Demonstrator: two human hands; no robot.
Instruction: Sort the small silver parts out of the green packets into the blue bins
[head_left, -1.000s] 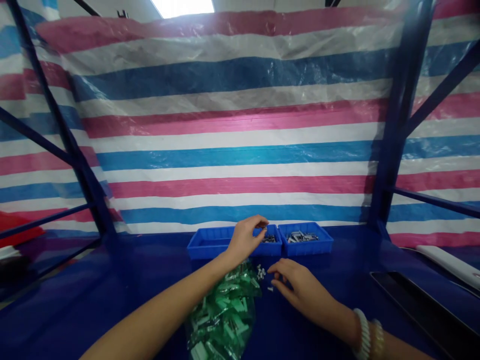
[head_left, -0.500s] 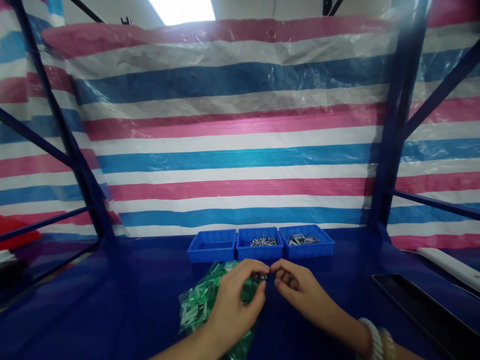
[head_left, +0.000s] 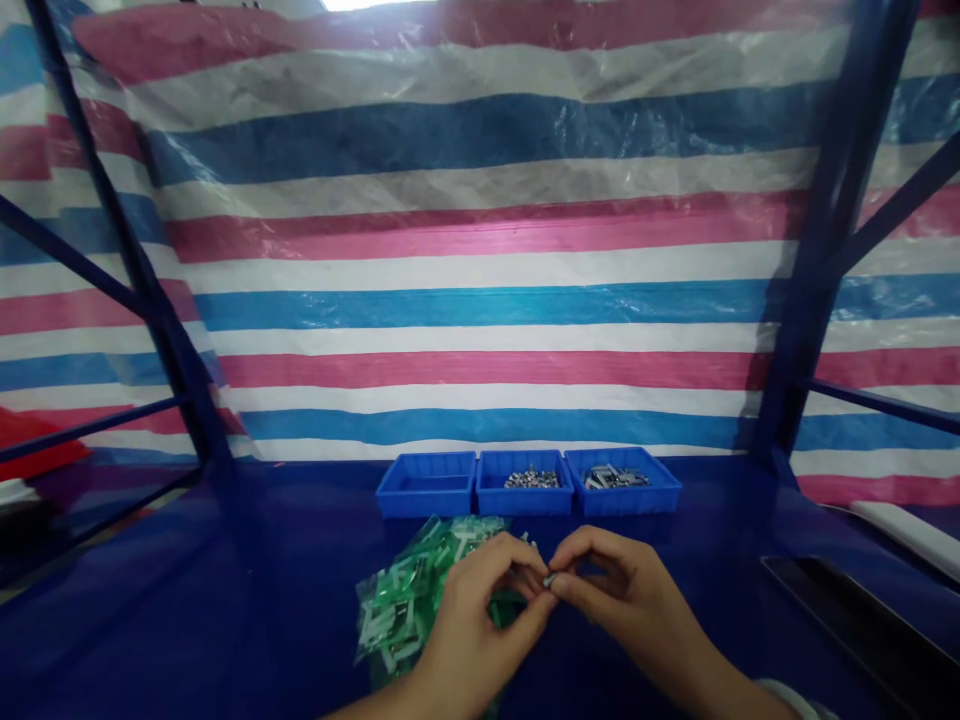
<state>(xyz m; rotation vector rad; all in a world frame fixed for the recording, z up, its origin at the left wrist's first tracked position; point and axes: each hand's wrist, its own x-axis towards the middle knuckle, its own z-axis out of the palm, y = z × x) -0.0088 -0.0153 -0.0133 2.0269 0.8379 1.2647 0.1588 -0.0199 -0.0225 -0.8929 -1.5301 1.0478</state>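
This person's left hand (head_left: 474, 612) and right hand (head_left: 643, 605) both pinch one tiny, grey, metal-looking bit (head_left: 550, 579) with their fingers, above the dark blue counter (head_left: 300, 590), near a green see-through plastic bag (head_left: 424, 570).

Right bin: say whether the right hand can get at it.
Probably yes: the right bin stands open-topped beyond the right hand, nothing visible blocking the way, though that hand is pinching a small part.

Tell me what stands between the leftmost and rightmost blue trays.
The head view shows the middle blue tray between them, with small metal parts inside.
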